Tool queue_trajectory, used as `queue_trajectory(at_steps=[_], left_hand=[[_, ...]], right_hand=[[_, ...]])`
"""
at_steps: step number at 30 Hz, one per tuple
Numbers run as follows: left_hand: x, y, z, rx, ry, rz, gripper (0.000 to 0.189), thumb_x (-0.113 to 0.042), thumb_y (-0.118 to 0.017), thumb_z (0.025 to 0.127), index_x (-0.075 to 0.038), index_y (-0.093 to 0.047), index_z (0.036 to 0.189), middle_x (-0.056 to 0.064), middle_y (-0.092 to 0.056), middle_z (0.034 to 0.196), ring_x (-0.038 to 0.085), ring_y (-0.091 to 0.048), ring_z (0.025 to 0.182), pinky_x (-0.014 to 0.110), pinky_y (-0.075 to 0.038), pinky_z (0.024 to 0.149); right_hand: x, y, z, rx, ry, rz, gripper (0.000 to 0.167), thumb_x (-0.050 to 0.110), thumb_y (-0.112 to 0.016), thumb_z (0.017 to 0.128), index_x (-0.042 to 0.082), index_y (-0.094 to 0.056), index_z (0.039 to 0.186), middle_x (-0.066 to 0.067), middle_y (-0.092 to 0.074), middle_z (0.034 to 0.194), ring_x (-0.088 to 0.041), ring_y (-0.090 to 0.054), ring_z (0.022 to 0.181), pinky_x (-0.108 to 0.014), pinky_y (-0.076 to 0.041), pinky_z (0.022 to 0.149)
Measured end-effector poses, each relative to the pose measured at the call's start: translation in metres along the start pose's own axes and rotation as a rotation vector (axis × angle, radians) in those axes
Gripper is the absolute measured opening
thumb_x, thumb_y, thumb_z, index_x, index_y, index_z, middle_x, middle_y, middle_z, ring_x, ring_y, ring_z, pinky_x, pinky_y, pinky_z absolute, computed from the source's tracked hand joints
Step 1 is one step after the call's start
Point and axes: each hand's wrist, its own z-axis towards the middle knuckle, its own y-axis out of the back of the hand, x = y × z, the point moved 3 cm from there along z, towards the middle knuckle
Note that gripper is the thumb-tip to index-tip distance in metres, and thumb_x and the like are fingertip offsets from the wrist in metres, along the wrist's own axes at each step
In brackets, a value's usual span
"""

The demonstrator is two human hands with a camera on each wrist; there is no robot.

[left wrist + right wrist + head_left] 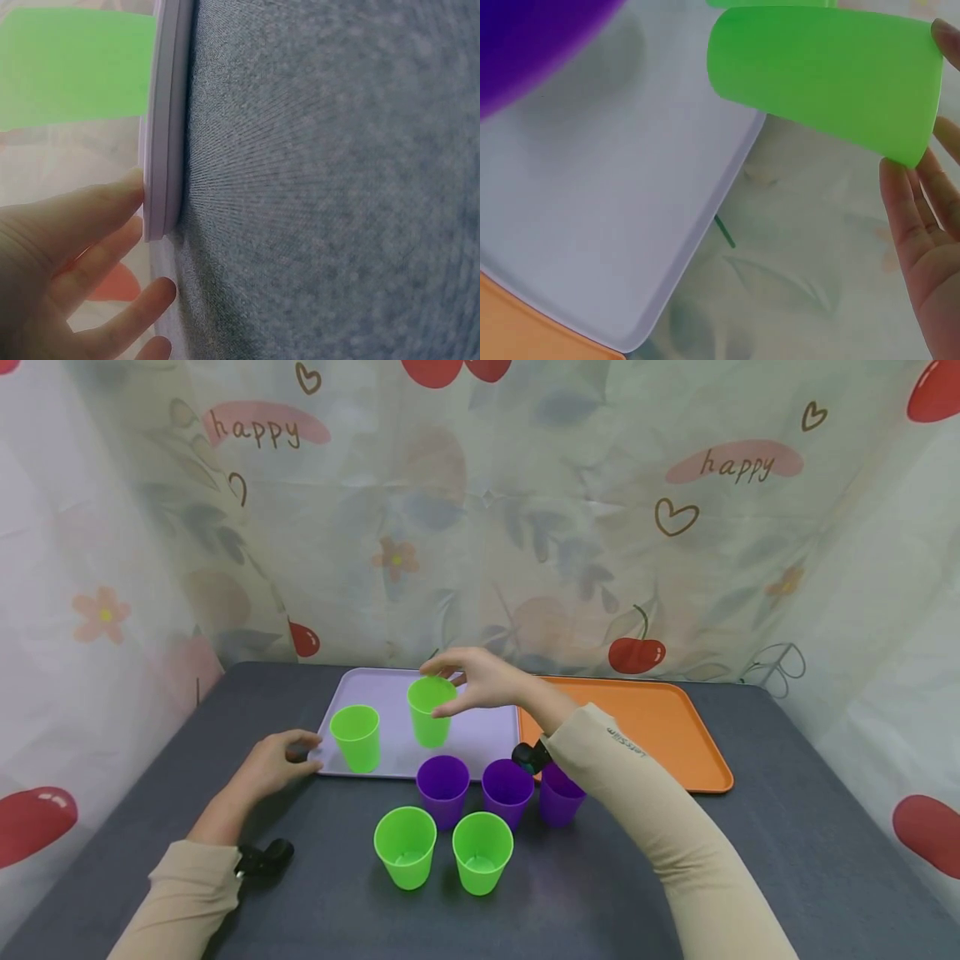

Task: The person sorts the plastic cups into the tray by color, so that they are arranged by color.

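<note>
My right hand (486, 681) holds a green plastic cup (429, 722) by its rim, upright over the lavender tray (480, 743). From the right wrist, the fingers and thumb of the right hand (937, 262) show at the mouth of that green cup (825, 75). Whether its base touches the tray cannot be told. A second green cup (357, 739) stands on the tray's left part. Beside that cup, my left hand (272, 764) rests at the tray's left edge. Up close, fingertips of the left hand (82, 255) touch the tray rim (163, 135), slightly bent and spread.
Three purple cups (442, 789) stand in a row along the lavender tray's front edge, the rightmost partly behind my right wrist. Two green cups (405, 847) stand nearer me. An orange tray (637, 727) lies to the right. Printed cloth (525, 527) hangs behind the dark table (600, 893).
</note>
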Motion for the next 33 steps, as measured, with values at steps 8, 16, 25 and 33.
queue_trajectory(at_steps=[8,16,25,33], left_hand=[[0.000,0.000,0.001,0.009,0.011,0.006,0.043,-0.018,-0.069,0.083,0.004,-0.058,0.119,0.027,-0.058,0.119,0.048,-0.057,0.106,0.053,-0.049,0.083],[-0.001,0.001,-0.001,0.008,0.018,0.001,0.043,-0.017,-0.068,0.084,0.004,-0.057,0.119,0.027,-0.058,0.120,0.048,-0.056,0.107,0.052,-0.050,0.082],[-0.001,0.000,0.000,0.010,0.018,-0.002,0.042,-0.016,-0.067,0.084,0.003,-0.057,0.120,0.027,-0.058,0.121,0.048,-0.056,0.108,0.051,-0.050,0.083],[-0.002,0.001,-0.001,0.007,0.000,-0.004,0.041,-0.017,-0.068,0.084,0.004,-0.058,0.118,0.027,-0.059,0.119,0.048,-0.057,0.106,0.051,-0.050,0.081]], right_hand=[[-0.005,-0.009,0.013,0.056,-0.026,-0.009,0.059,0.018,-0.079,0.073,0.005,-0.056,0.126,-0.010,-0.058,0.127,-0.023,-0.056,0.111,-0.029,-0.049,0.094],[-0.009,-0.015,0.023,0.110,-0.058,-0.035,0.060,0.019,-0.078,0.074,0.007,-0.055,0.128,-0.011,-0.055,0.130,-0.024,-0.055,0.113,-0.029,-0.048,0.094],[-0.010,-0.019,0.031,0.146,-0.059,-0.067,0.061,0.019,-0.078,0.074,0.005,-0.055,0.128,-0.010,-0.058,0.128,-0.025,-0.056,0.113,-0.032,-0.048,0.095],[-0.005,-0.024,0.037,0.196,-0.055,-0.094,0.060,0.018,-0.077,0.074,0.006,-0.054,0.128,-0.010,-0.057,0.129,-0.027,-0.055,0.115,-0.036,-0.046,0.098]])
